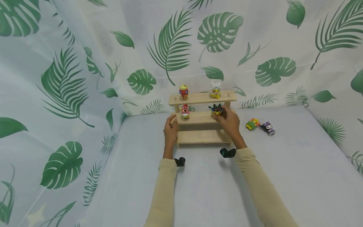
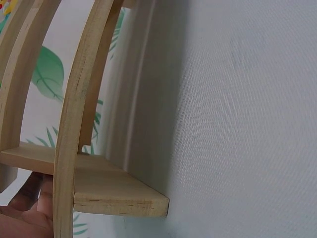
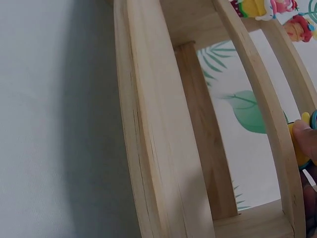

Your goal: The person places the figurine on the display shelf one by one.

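Note:
A three-tier wooden display shelf [image 1: 204,137] stands against the leaf-patterned backdrop. My right hand [image 1: 231,123] pinches a small yellow figurine with a dark, spiky hood [image 1: 216,109] at the right part of the middle tier; its yellow edge also shows under my thumb in the right wrist view. At the left end of that tier, my left hand [image 1: 170,134] holds the shelf's side, with curled fingers [image 2: 45,196] against the wood. Left on the middle tier is a pink-hooded figurine [image 1: 185,111]. The top tier bears a red-and-green figurine [image 1: 183,91] and a white-hooded yellow one [image 1: 216,90].
Right of the shelf, a green-and-yellow figurine [image 1: 252,124] and a purple-and-black one [image 1: 267,128] lie on the pale tabletop [image 1: 198,189]. The backdrop [image 1: 181,41] rises right behind the shelf and along the left side.

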`<state>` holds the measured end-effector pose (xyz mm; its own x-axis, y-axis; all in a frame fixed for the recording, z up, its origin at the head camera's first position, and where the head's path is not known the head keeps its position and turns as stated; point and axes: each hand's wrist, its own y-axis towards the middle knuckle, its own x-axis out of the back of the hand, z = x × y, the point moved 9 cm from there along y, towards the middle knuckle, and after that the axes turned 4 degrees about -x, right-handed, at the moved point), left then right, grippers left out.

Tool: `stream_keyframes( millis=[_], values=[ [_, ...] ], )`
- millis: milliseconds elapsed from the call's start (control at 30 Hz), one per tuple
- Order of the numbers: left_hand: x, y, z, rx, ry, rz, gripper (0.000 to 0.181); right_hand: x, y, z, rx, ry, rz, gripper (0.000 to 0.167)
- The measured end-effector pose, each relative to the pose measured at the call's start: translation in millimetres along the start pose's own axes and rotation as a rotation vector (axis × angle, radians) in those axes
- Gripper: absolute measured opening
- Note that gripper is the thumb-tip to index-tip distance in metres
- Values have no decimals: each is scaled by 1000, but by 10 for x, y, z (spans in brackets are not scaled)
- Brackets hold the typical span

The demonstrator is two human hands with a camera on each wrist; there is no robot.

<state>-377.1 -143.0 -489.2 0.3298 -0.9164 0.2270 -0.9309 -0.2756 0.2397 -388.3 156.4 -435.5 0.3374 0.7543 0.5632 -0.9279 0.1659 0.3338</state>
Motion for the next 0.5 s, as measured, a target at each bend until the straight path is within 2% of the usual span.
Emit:
stream_keyframes(
  millis=[300, 500],
  values=[
    [-5, 9, -14, -2, -10, -1, 32, -6, 3, 18, -35, -16, 24, 51],
    [5, 2, -3, -5, -11, -7, 32, 2, -13, 35, -26, -8, 15, 51]
  ],
)
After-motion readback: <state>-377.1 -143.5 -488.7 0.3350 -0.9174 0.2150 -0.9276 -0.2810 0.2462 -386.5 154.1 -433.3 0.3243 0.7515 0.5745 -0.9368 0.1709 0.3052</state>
